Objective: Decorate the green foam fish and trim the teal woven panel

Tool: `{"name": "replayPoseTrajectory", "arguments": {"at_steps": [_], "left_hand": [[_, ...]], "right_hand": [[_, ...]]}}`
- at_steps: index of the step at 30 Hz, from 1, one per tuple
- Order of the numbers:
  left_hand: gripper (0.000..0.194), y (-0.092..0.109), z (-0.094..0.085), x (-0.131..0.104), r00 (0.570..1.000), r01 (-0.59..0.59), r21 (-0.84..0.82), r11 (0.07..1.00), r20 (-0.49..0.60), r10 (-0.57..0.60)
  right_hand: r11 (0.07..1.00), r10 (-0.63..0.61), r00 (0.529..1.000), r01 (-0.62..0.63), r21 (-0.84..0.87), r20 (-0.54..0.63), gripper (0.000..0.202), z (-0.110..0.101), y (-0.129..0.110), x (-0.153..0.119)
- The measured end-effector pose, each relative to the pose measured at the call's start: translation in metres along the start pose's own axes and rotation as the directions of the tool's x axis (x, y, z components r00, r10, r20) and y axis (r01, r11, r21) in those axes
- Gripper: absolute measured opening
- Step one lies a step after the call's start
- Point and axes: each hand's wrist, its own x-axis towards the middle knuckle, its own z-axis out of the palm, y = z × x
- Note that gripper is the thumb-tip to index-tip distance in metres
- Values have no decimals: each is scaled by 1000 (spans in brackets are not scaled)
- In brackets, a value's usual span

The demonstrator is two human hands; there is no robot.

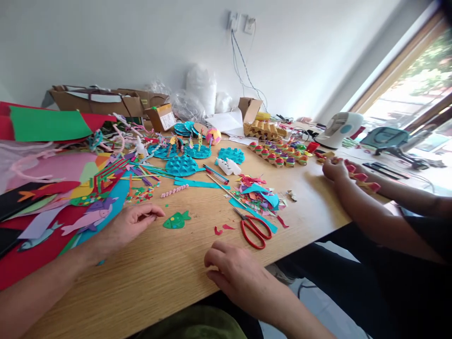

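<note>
the right hand point(235, 268) rests by the table's point(148, 282) front edge, grip loosely apart; swinging sideways, it could knock the scissors point(262, 230) off. farther in, the green fish point(176, 220) lies beside the left hand point(130, 223), grip unclear; dragging fingers could crease it.

Window point(420, 75) cut off at right edge

Cardboard boxes point(95, 103) are located at the far left of the bench point(148, 287). Clear plastic bags point(201, 89) stand to their right, before the wall point(141, 47). Cables point(234, 54) hang from the wall-mounted electrical fittings point(250, 25). A white appliance point(339, 129) is positioned at right, beside a teal device point(384, 137), near the window point(420, 70).
</note>
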Motion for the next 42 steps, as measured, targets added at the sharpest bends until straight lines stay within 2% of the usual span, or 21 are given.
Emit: {"name": "replayPoseTrajectory", "arguments": {"at_steps": [2,4,6,8,13,17,19,21,24,27,29,32,34,38,42], "left_hand": [[21,7,-2,7,998,-33,7,999,58,33],[21,17,0,15,989,-87,29,996,120,83],[20,30,8,22,974,-149,56,987,179,137],[21,45,21,29,952,-202,80,976,251,176],[22,76,61,46,892,-284,165,945,407,197],[18,84,85,60,889,-307,229,924,414,193],[14,84,94,64,888,-322,248,914,415,201],[11,85,101,68,884,-339,257,905,416,212],[10,86,111,72,877,-365,271,891,420,232],[8,87,118,77,868,-378,274,884,436,236],[8,89,119,80,862,-382,270,884,448,236],[7,93,118,82,852,-395,260,881,461,246],[8,98,118,79,855,-401,266,877,453,254],[15,105,123,62,879,-400,310,863,395,266],[17,106,123,47,871,-441,219,870,338,356]], "right_hand": [[998,69,997,-69,-4,-31,10,1,10,-11],[978,196,972,-204,-51,-133,13,-5,26,-19],[911,344,901,-388,-138,-264,17,-13,45,-22],[842,415,852,-493,-219,-320,16,-20,63,-22],[765,468,844,-536,-358,-263,13,-21,85,-14],[733,500,826,-563,-382,-259,13,-20,84,-8],[739,501,813,-580,-342,-298,10,-21,83,-8],[780,470,797,-576,-245,-378,6,-23,83,-11],[858,441,737,-513,2,-512,8,-23,84,-15],[874,486,680,-396,281,-549,12,-22,83,-15],[851,510,661,-295,435,-550,18,-20,82,-13],[770,540,673,-153,619,-506,23,-15,81,-10],[713,559,683,-107,693,-470,24,-11,81,-8],[700,562,669,-70,711,-487,26,-5,84,-7],[630,571,732,-100,770,-372,32,1,81,-7]]}}
